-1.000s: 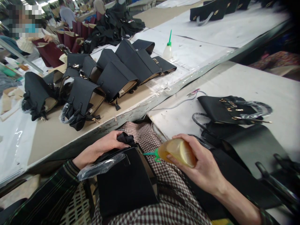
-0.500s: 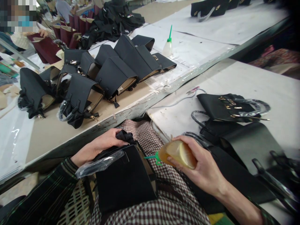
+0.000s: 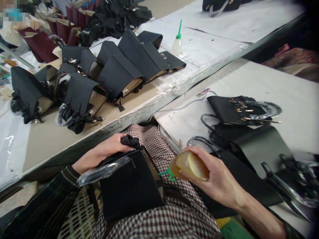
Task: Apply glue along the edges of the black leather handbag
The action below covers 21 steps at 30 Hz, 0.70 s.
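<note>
A black handbag point(image 3: 132, 186) lies across my lap on a checked apron point(image 3: 189, 212), its light-lined opening turned to the right. My left hand point(image 3: 109, 147) is closed on the bag's bunched black top edge, with the fingertips partly hidden. Clear plastic wrap point(image 3: 104, 171) covers the handle beside that hand. My right hand point(image 3: 211, 179) grips a glue bottle point(image 3: 188, 166) of amber liquid, tilted on its side. The bottle's green nozzle point(image 3: 164, 172) points left, its tip at the edge of the bag's opening.
Several black bags point(image 3: 122, 76) stand on the table ahead, with another green-tipped bottle point(image 3: 177, 43) behind them. On the right-hand table lie more black bags point(image 3: 239, 111) with wrapped handles. Dark red bags point(image 3: 41, 46) and a person's hand are at the far left. A plastic crate point(image 3: 77, 215) sits below.
The nozzle has shifted slightly right and down along the bag's opening. The bag and left hand have moved a little left in view, as has the whole scene.
</note>
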Motion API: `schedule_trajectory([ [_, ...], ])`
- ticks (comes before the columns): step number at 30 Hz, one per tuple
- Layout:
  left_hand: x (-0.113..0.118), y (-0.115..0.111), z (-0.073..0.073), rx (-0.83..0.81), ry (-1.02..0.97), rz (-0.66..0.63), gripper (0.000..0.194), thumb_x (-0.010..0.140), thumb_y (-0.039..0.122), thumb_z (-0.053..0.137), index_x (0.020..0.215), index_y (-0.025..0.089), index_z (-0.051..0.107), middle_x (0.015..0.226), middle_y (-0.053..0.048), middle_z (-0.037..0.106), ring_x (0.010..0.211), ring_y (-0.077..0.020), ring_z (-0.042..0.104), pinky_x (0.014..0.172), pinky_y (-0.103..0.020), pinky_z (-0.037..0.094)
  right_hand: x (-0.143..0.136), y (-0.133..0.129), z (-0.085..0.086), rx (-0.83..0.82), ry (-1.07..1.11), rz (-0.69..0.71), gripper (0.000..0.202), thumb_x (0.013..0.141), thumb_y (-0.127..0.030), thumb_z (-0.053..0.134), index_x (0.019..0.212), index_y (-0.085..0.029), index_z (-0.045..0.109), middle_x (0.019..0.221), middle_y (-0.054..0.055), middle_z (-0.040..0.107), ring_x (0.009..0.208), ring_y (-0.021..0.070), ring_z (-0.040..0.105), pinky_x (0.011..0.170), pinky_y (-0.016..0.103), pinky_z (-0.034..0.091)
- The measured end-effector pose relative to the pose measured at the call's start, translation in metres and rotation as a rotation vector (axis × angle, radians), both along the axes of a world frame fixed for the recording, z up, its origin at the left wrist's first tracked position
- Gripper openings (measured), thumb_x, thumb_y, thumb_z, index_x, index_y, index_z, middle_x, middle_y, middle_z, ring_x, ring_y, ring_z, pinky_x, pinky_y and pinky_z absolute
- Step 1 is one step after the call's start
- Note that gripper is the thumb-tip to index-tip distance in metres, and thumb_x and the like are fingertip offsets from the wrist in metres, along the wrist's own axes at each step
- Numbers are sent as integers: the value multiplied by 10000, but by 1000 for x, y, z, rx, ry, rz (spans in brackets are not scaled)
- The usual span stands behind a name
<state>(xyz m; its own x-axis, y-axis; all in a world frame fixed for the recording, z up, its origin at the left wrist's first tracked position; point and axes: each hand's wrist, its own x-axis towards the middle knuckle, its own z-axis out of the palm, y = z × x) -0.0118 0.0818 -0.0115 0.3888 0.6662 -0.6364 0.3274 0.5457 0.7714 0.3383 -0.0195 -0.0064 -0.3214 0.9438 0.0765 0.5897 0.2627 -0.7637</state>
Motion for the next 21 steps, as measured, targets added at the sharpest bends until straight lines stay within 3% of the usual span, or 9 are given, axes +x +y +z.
schedule_trajectory([
  [10,5,-2,10,25,11,-33,374,667,324,924,926,160,710,850,6,732,794,-177,663,766,-275,512,-3,0,1,-170,-16,5,364,935,-424,700,1218,-250,551,977,22,720,761,212,703,667,332,556],
  [15,2,-1,46,186,205,-192,329,736,367,884,901,181,670,793,39,673,744,-153,624,721,-258,480,-4,8,1,-395,57,-84,364,907,-470,699,1169,-243,587,905,13,701,775,231,673,691,363,543],
  [19,-6,-9,83,398,356,-330,316,777,418,856,908,207,660,822,47,661,754,-147,601,694,-247,453,-9,18,-4,-551,223,-197,427,886,-550,701,1147,-229,597,881,16,648,667,194,602,484,283,498],
  [21,-9,-19,96,497,398,-366,302,796,428,842,930,220,668,886,42,689,800,-155,615,722,-254,457,-11,21,-7,-585,299,-251,458,880,-580,707,1155,-234,588,873,8,624,627,178,568,420,260,472],
])
